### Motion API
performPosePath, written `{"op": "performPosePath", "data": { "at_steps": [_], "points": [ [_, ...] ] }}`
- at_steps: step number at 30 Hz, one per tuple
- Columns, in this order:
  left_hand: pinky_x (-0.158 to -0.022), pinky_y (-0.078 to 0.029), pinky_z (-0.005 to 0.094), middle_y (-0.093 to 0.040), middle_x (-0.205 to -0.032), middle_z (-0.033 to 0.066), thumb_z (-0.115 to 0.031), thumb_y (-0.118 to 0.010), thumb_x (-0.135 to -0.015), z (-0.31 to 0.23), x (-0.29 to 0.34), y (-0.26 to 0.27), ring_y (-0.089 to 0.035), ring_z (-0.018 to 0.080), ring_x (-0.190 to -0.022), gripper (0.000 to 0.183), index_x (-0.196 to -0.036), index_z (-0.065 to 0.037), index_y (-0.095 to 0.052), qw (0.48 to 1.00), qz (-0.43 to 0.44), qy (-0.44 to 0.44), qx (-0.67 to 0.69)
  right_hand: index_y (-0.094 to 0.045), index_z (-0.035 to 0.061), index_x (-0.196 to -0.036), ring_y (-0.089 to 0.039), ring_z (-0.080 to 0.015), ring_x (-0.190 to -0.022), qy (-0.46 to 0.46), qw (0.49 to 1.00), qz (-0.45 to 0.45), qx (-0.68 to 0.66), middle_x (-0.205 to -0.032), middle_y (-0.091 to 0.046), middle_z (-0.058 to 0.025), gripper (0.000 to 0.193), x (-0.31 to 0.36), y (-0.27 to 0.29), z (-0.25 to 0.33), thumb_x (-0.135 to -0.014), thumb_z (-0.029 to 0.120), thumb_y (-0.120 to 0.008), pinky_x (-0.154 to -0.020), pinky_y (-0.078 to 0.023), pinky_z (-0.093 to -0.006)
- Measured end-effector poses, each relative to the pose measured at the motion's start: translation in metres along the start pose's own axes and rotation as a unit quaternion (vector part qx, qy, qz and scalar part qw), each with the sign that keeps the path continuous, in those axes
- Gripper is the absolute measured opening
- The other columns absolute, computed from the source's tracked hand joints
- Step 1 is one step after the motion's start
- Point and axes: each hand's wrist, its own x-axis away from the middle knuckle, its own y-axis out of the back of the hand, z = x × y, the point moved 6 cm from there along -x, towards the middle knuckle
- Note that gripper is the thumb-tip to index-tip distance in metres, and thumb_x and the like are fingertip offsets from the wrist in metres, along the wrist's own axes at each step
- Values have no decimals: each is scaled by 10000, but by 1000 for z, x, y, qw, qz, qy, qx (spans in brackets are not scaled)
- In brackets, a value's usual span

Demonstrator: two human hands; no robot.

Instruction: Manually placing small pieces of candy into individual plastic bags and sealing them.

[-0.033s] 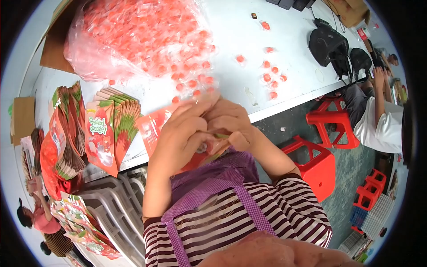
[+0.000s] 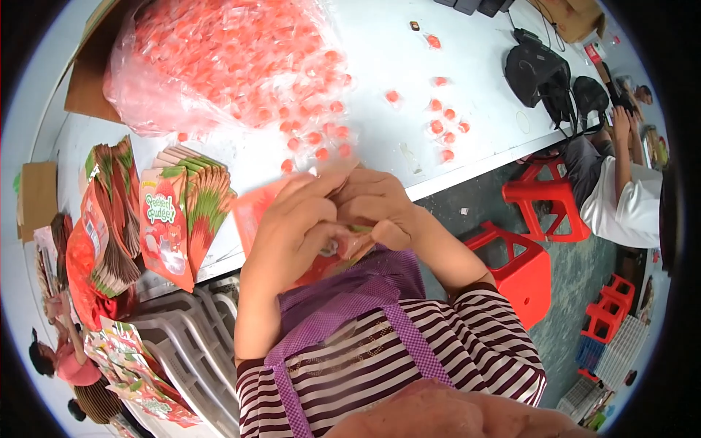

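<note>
In front of my chest, a red candy pouch (image 2: 318,271) with a green edge is held between both hands. My left hand (image 2: 292,223) is closed on its left side, fingers curled inward. My right hand (image 2: 378,203) grips the upper right part, thumb bent over the edge. The fingers partly cover the pouch, so whether its mouth is open I cannot tell. Behind my left hand, a flat red packet piece (image 2: 248,212) shows at the table edge; whether it belongs to the same pouch is unclear. Loose red wrapped candies (image 2: 314,137) lie just beyond my hands.
A large clear bag of red candies (image 2: 226,62) fills the far left, beside a cardboard box (image 2: 91,91). Fanned pouches (image 2: 168,226) stand at the table's left. Grey crates (image 2: 175,328) sit below. Red stools (image 2: 515,274), a black backpack (image 2: 539,73) and a seated person (image 2: 621,193) are at right.
The view has shifted very slightly. Both hands keep nearly the same grip on the pouch, with only a tiny movement.
</note>
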Motion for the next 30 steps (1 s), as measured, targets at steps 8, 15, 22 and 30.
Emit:
{"op": "performPosePath", "data": {
  "at_steps": [8, 15, 22, 30],
  "points": [
    [-847, -435, 391, -538, -1229, 185, 13, -647, -617, 9, 21, 18, -526, 329, -1044, 134, -684, -31, -540, 978, -50, -8, 202, -631, 4, -943, -529, -324, -928, 56, 989, 43, 130, -981, -542, -151, 693, -6, -13, 34, -750, 652, -482, -797, -417, -412],
    [-855, -411, 378, -550, -1194, 233, -100, -657, -726, -2, 22, 13, -509, 311, -1043, 130, -692, -18, -561, 989, 33, -12, 147, -627, 33, -884, -574, -277, -812, -23, 972, 184, 146, -883, -579, -85, 458, -18, -26, 49, -706, 453, -674, -742, -460, -389],
    [-781, -462, 365, -552, -1200, 203, 22, -624, -667, 6, 25, 11, -545, 324, -995, 105, -703, -19, -534, 983, 9, -16, 184, -584, 42, -860, -566, -305, -819, -89, 980, 174, 48, -858, -568, -80, 436, 15, -33, 41, -704, 440, -670, -738, -437, -414],
    [-752, -467, 340, -567, -1177, 190, -16, -658, -676, 12, 32, 25, -537, 303, -984, 115, -714, -17, -549, 989, -26, -26, 145, -481, 99, -1257, -373, -320, -1239, -214, 845, -33, 490, -1340, -422, -154, 516, 47, 158, -59, -825, 367, -567, -1038, -269, -405]
  ]
}}
